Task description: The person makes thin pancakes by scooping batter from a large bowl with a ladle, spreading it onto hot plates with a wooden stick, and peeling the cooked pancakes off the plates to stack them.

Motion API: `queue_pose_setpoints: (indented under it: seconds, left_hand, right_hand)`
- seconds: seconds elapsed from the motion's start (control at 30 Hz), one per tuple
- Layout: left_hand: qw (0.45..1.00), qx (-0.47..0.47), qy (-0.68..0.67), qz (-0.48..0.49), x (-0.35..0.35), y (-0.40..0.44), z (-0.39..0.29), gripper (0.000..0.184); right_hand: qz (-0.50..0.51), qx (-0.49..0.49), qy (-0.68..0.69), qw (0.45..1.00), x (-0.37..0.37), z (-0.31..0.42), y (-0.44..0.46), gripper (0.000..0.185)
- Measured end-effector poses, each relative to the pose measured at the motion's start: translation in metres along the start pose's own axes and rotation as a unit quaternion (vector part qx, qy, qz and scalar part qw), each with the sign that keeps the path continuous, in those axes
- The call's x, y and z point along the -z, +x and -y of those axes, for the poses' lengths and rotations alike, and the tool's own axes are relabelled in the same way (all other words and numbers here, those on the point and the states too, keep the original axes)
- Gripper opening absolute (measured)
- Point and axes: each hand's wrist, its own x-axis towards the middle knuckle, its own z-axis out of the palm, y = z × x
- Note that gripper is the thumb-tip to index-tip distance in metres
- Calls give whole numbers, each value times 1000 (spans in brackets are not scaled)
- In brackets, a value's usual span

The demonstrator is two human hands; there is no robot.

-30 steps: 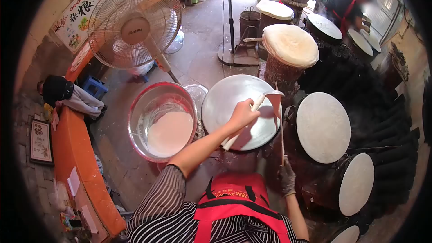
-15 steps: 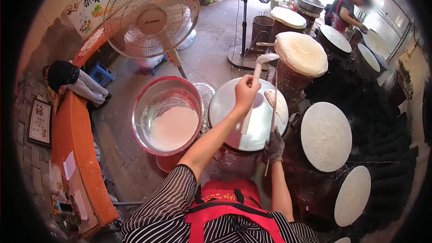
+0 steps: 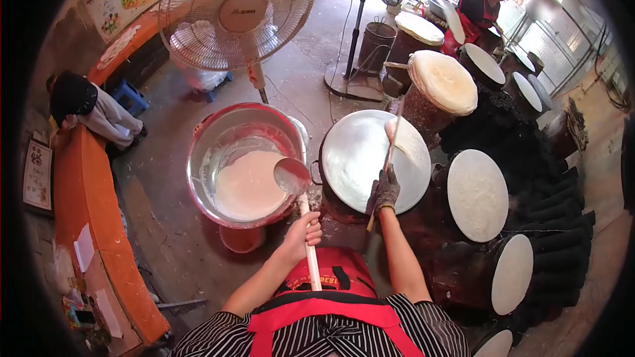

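My left hand (image 3: 302,237) is closed around the white handle of a ladle (image 3: 292,175). The ladle's bowl hangs over the right rim of a large metal basin (image 3: 194,188), which holds pale batter (image 3: 246,185). My right hand (image 3: 383,192), in a dark glove, grips a long wooden stick (image 3: 395,131) above a round griddle (image 3: 347,158). The stick's far end reaches a patch of batter (image 3: 411,145) on the griddle's right side. Whether the stick has a wider blade cannot be made out.
To the right, several round griddles (image 3: 477,195) carry pale sheets. A stack of flat pancakes (image 3: 444,79) lies beyond mine. One co-worker (image 3: 479,10) stands at the back right; another person (image 3: 92,109) leans over the orange counter (image 3: 83,185). A large fan (image 3: 241,10) stands ahead.
My left hand has brought the ladle from above the griddle back and left to the basin's rim. My right hand has shifted slightly left and forward with the stick. The far co-worker now lifts a pale sheet.
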Motion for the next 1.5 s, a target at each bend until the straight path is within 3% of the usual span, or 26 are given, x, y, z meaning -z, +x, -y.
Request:
queue_pose_setpoints:
  seconds: [0.1, 0.17, 0.27, 0.37, 0.43, 0.47, 0.5, 0.6, 0.67, 0.7, 0.77, 0.8, 0.9, 0.93, 1.03, 1.23, 1.27, 1.33, 1.4, 1.5]
  left_hand:
    - [998, 18, -52, -21, 35, -3, -7, 21]
    - [994, 7, -86, -69, 52, -9, -9, 21]
    - [991, -9, -105, -83, 70, -12, -10, 19]
    - [986, -19, -132, -98, 71, -13, 5, 18]
    - [982, -34, -151, -108, 68, -10, 16, 17]
    - [979, -40, -163, -112, 67, -10, 25, 16]
    - [977, -46, -175, -116, 66, -9, 34, 16]
    - [967, -55, -223, -108, 70, -3, 64, 15]
    - [965, -72, -192, -163, 47, -6, 86, 16]
    - [962, -80, -178, -192, 39, -9, 98, 16]
    - [962, -92, -174, -189, 42, -10, 117, 18]
    - [959, -99, -174, -199, 37, -11, 123, 19]
    - [951, -124, -164, -232, 21, -9, 153, 18]
    - [947, -137, -158, -242, 27, -3, 171, 18]
    - [932, -161, -182, -268, 1, -13, 186, 15]
    - [909, -191, -217, -301, -9, -24, 237, 17]
    - [905, -197, -224, -304, -11, -26, 244, 19]
    - [899, -207, -234, -305, -19, -30, 256, 22]
    - [897, -210, -233, -310, -24, -31, 263, 26]
    - [894, -204, -234, -323, -30, -32, 266, 28]
  right_hand:
    - [56, -120, -75, 988, 42, 60, -46, 42]
    - [-44, -97, 9, 994, 83, 7, -53, 40]
    - [-74, -69, -40, 994, 101, -10, -65, 34]
    - [20, -76, 31, 996, 77, -8, -44, 33]
    - [49, -69, -57, 995, 51, 12, -35, 32]
    - [59, 7, -68, 996, 46, -6, -21, 40]
    - [93, -41, -81, 992, 50, -21, -10, 41]
    - [188, -38, -160, 968, 73, 2, -9, 41]
    - [225, -33, -177, 957, 109, 32, -8, 41]
    - [216, -15, -197, 956, 130, 39, -8, 43]
    - [83, -78, -137, 984, 155, 48, 0, 42]
    - [74, -92, -118, 986, 156, 65, -1, 41]
    - [187, -4, -156, 970, 156, 16, 34, 41]
    - [219, 73, -183, 956, 150, -4, 35, 41]
    - [292, -32, -244, 924, 103, 65, 4, 41]
    - [472, -6, -202, 858, 176, 60, 37, 43]
    - [460, 43, -216, 860, 195, 57, 55, 43]
    - [372, -18, -183, 910, 208, 63, 81, 43]
    - [330, 3, -155, 931, 198, 67, 91, 43]
    - [456, -26, -243, 856, 191, 76, 77, 43]
